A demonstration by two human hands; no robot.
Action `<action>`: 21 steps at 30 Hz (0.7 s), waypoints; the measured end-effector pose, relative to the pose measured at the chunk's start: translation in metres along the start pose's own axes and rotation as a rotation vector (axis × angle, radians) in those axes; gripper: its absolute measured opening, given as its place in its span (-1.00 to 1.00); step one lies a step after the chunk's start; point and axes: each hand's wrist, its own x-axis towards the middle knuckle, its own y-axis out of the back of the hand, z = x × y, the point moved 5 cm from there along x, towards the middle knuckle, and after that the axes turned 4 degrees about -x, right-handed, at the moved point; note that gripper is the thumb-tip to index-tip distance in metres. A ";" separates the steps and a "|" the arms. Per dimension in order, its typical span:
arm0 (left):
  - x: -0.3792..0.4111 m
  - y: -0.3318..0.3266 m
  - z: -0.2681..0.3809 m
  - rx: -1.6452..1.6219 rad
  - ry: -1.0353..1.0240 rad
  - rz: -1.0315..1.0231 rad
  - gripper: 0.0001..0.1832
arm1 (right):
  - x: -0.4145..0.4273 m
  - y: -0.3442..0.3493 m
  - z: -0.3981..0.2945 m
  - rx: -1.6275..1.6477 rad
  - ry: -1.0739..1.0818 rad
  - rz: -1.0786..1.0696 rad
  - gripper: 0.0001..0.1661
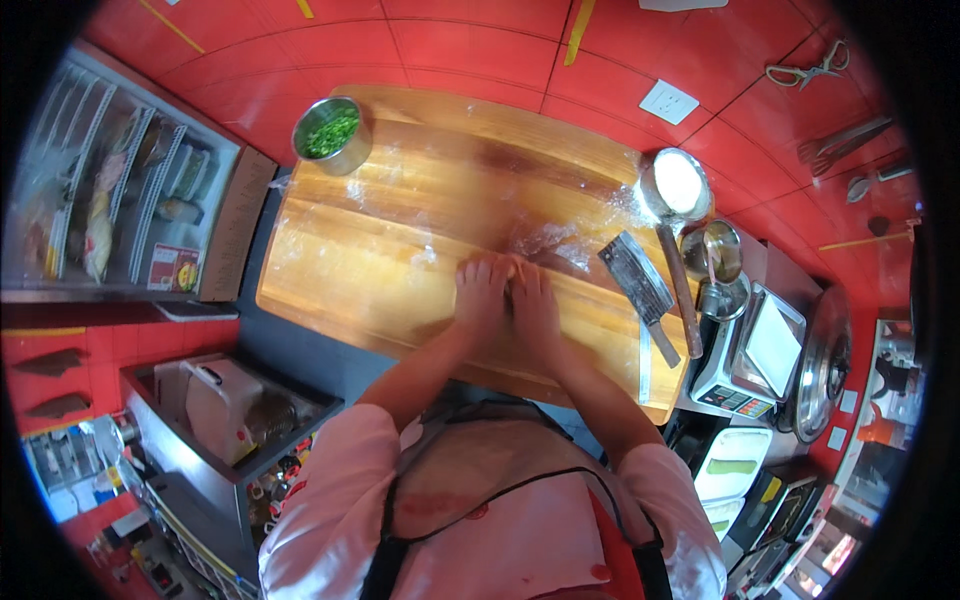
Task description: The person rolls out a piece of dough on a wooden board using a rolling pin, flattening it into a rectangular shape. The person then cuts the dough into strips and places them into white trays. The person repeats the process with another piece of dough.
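Both of my hands lie side by side on a floured wooden board (pixel 337 277), close to its near edge. My left hand (pixel 484 296) rests with its fingers bent over the wood, and my right hand (pixel 534 304) is right against it. Whatever may be beneath the palms and fingers is hidden, so a held thing cannot be made out. White flour (pixel 551 240) is smeared just beyond the fingertips. To the right of my hands, a cleaver (pixel 637 277) lies at a slant, beside a long wooden rod (pixel 679 292) and a thin metal strip (pixel 645 364).
A steel pot (pixel 351 159) of chopped greens stands at the far left corner. Right of the board are a bowl of white powder (pixel 679 181), a steel container (pixel 724 251), a digital scale (pixel 731 390) and a large lid (pixel 821 367). A glass-fronted cabinet (pixel 232 217) borders the left.
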 end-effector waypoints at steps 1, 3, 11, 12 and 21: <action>0.021 -0.012 -0.015 0.065 -0.038 0.039 -0.57 | 0.028 -0.001 0.009 -0.010 -0.061 0.011 -0.38; 0.089 0.001 -0.010 -0.110 0.109 -0.236 -0.60 | 0.080 -0.003 0.036 0.019 -0.147 0.014 -0.40; 0.052 0.046 0.000 -0.226 -0.194 0.198 -0.73 | 0.044 0.034 0.014 0.274 -0.138 0.273 -0.52; 0.035 0.038 -0.003 -0.065 -0.125 0.220 -0.74 | 0.039 0.036 -0.012 -0.023 0.003 0.394 -0.53; 0.090 -0.036 -0.063 -0.092 0.317 -0.360 -0.76 | 0.111 -0.005 0.048 0.377 -0.497 -0.033 -0.65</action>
